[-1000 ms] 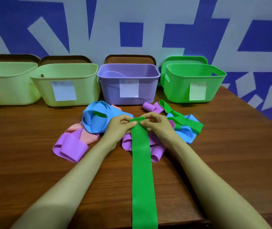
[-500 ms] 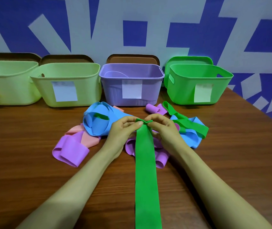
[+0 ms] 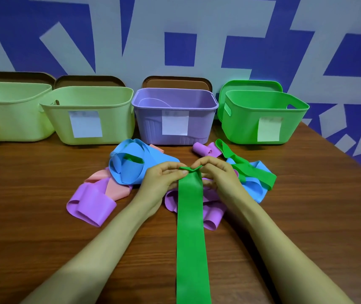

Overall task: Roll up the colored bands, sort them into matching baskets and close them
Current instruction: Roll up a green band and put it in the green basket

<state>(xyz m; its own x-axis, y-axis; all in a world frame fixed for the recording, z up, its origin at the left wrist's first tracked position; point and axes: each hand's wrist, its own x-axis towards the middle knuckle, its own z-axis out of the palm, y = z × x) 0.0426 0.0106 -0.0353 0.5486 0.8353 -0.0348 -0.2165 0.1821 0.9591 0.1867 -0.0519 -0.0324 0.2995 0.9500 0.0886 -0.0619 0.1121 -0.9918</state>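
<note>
A long green band (image 3: 191, 233) lies flat on the wooden table (image 3: 32, 216), running from the front edge to a pile of bands. My left hand (image 3: 164, 178) and my right hand (image 3: 219, 176) pinch its far end, which is folded over between the fingertips. Blue bands (image 3: 127, 170), purple bands (image 3: 91, 205), a pink band (image 3: 116, 187) and a second green band (image 3: 252, 172) lie tangled around my hands. A small rolled purple band (image 3: 201, 149) sits before the purple basket (image 3: 175, 116). The green basket (image 3: 260, 115) stands at the right, open.
Two pale green baskets (image 3: 87, 115) stand open at the left along the wall. Brown lids (image 3: 176, 82) and a green lid (image 3: 252, 85) lean behind the baskets. Each basket carries a paper label. The table's right edge runs diagonally past the green basket.
The far end of the green band has been folded tighter between my fingertips. My hands stay at the same spot over the pile.
</note>
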